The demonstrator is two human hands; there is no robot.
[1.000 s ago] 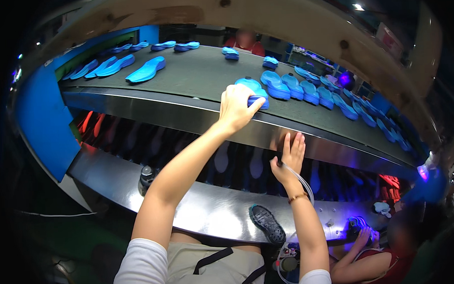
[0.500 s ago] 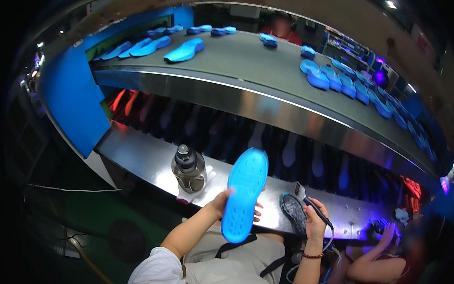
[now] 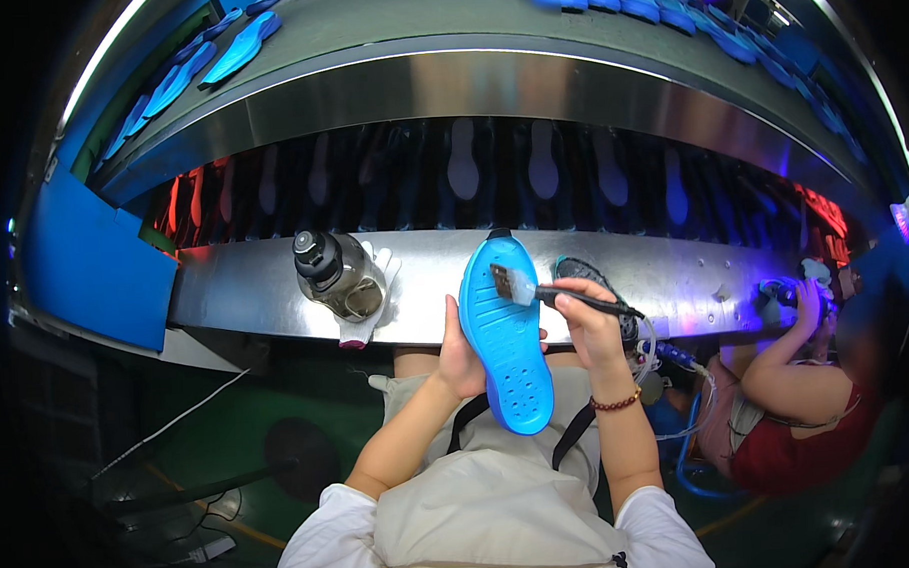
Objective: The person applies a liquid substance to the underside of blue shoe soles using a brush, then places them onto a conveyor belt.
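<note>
My left hand (image 3: 461, 359) is closed on the left edge of a blue shoe sole (image 3: 515, 367), which stands lengthwise in front of my lap with its grooved, pitted face toward me. A flat brush (image 3: 515, 285) with a black handle is gripped in my right hand (image 3: 593, 329). Its bristles lie against the upper part of the sole. From the handle's end a thin clear tube (image 3: 652, 337) runs down on the right. Behind my right hand, partly hidden, a dark grey mottled pad (image 3: 586, 273) rests on the metal ledge.
A dark-lidded bottle (image 3: 342, 276) stands on the metal ledge (image 3: 435, 285), beside a white glove (image 3: 386, 266). Above runs a green conveyor belt (image 3: 396, 31) carrying blue soles (image 3: 241, 49). Upright sole shapes line the dark recess below it. At the right, another person (image 3: 799, 392) works close by.
The brush has gone from above the dark pad onto the sole, leftward. The sole is held nearer my lap. The head view has shifted, so the belt sits higher in the picture.
</note>
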